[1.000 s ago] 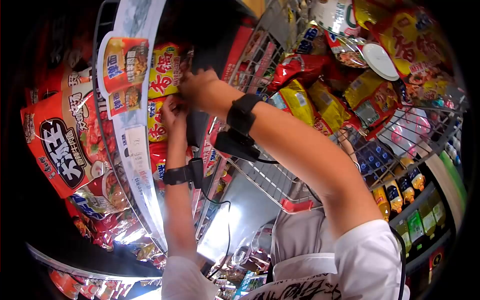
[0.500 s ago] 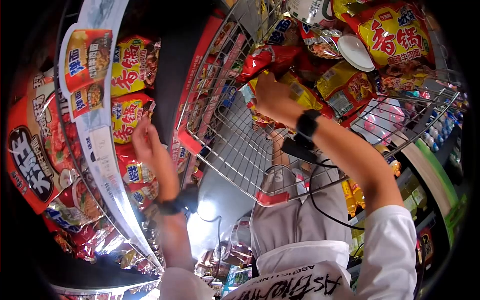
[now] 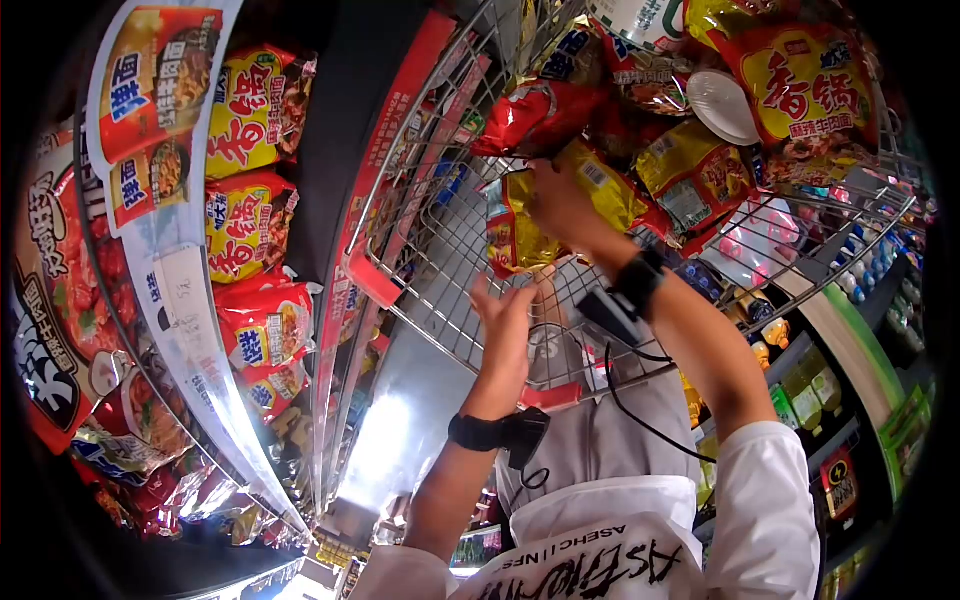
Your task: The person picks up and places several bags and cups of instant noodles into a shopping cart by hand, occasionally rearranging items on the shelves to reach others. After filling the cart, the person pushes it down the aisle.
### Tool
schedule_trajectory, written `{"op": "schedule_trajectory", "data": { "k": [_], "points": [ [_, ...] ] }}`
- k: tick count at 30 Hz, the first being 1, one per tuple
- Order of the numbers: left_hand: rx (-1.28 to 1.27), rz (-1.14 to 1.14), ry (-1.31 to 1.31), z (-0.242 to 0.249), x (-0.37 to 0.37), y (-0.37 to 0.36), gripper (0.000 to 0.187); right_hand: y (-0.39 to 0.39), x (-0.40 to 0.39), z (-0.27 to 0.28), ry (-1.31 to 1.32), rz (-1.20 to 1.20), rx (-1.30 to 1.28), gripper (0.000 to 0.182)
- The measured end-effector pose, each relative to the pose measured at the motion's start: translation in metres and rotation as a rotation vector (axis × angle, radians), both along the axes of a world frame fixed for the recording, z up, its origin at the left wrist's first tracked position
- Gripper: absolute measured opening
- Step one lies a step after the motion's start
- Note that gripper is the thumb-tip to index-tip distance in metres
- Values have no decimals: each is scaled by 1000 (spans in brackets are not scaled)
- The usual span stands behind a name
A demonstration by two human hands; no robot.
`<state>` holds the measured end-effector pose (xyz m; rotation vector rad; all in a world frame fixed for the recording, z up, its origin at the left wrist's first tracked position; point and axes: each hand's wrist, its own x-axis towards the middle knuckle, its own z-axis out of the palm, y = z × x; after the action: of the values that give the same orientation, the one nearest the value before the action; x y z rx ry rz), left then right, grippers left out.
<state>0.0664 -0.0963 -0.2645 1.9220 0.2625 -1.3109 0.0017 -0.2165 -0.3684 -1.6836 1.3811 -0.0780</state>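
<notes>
My right hand [image 3: 565, 208] is inside the wire shopping cart [image 3: 455, 335], its fingers closed on a yellow and red instant noodle packet [image 3: 512, 232]. My left hand [image 3: 505, 325] is raised just below that packet, near the cart's front rim. Its thumb and fingers are apart, with nothing between them. Beside my right hand lies another yellow noodle packet [image 3: 603, 185], label side hidden. More packets fill the far part of the cart, among them a red one [image 3: 540, 118] and a large yellow and red one [image 3: 808, 85].
To the left, a store shelf holds yellow noodle packets [image 3: 248, 225] and red ones [image 3: 265, 325] behind a curved price rail [image 3: 185, 300]. A white round lid [image 3: 722, 107] and a white tub [image 3: 640, 18] sit in the cart. Shelves with bottles [image 3: 808, 388] stand on the right.
My left hand has left the shelf packets and moved right, to the cart. My right hand has shifted slightly right and down, and the packet under it shows more of its yellow face.
</notes>
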Motion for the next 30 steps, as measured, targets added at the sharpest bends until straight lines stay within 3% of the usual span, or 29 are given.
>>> {"op": "schedule_trajectory", "data": {
  "k": [1, 3, 4, 5, 6, 7, 8, 9, 11, 13, 15, 16, 17, 18, 19, 20, 21, 22, 23, 25, 26, 28, 30],
  "points": [
    [2, 7, -1, 1, 4, 3, 79, -9, -6, 12, -1, 7, 2, 61],
    [-361, -307, -176, 7, 22, 8, 79, -30, -18, 35, -153, 86, 211, 57],
    [-481, -567, -420, 14, 33, 4, 78, -34, -22, 37, -266, -49, 319, 52],
    [-473, -564, -436, 29, 44, 1, 78, -49, -25, 72, -282, -78, 387, 50],
    [-518, -805, -536, 50, 54, -1, 77, -63, -27, 104, -301, -105, 457, 48],
    [-555, -1051, -635, 68, 62, -2, 75, -65, -32, 98, -392, -171, 494, 47],
    [-557, -1073, -962, 82, 66, -3, 69, -75, -35, 121, -445, -237, 727, 46],
    [-544, -1074, -983, 94, 70, -5, 69, -77, -36, 128, -402, -260, 729, 43],
    [-516, -1152, -1244, 113, 81, -8, 61, -77, -34, 146, -654, -160, 1063, 43],
    [-689, -1182, -1104, 116, 98, -7, 46, -68, -16, 146, -685, 32, 1009, 37],
    [-832, -951, -1290, 120, 104, -17, 45, -58, 7, 159, -593, 43, 1060, 33],
    [-785, -1038, -1358, 122, 122, -11, 45, -53, 22, 155, -639, -43, 1128, 33],
    [-723, -957, -1216, 127, 131, -11, 45, -46, 33, 150, -683, -131, 1198, 35],
    [-628, -795, -1489, 122, 138, -5, 48, -51, 38, 149, -680, -155, 1173, 36],
    [-580, -682, -1432, 119, 150, -6, 47, -57, 42, 146, -673, -178, 1155, 38],
    [-529, -569, -1373, 117, 163, -11, 46, -55, 46, 138, -574, -244, 798, 40],
    [-527, -575, -1365, 116, 171, -12, 46, -68, 36, 123, -387, 18, 382, 36],
    [-384, -709, -1501, 115, 177, -14, 45, -71, 30, 108, -284, 41, 187, 27],
    [-238, -840, -1630, 115, 182, -16, 45, -65, 23, 86, -277, 37, 184, 27],
    [-273, -926, -1762, 110, 191, -22, 48, -50, 2, 37, 297, 382, -617, 20],
    [-275, -790, -1625, 104, 194, -26, 46, -54, -8, 24, 308, 383, -614, 20],
    [-251, -659, -1491, 98, 207, -28, 45, -56, -17, 6, 418, 733, -95, 62],
    [173, -588, -1703, 92, 224, -35, 47, -43, -27, -4, 459, 741, -188, 68]
  ]
}}
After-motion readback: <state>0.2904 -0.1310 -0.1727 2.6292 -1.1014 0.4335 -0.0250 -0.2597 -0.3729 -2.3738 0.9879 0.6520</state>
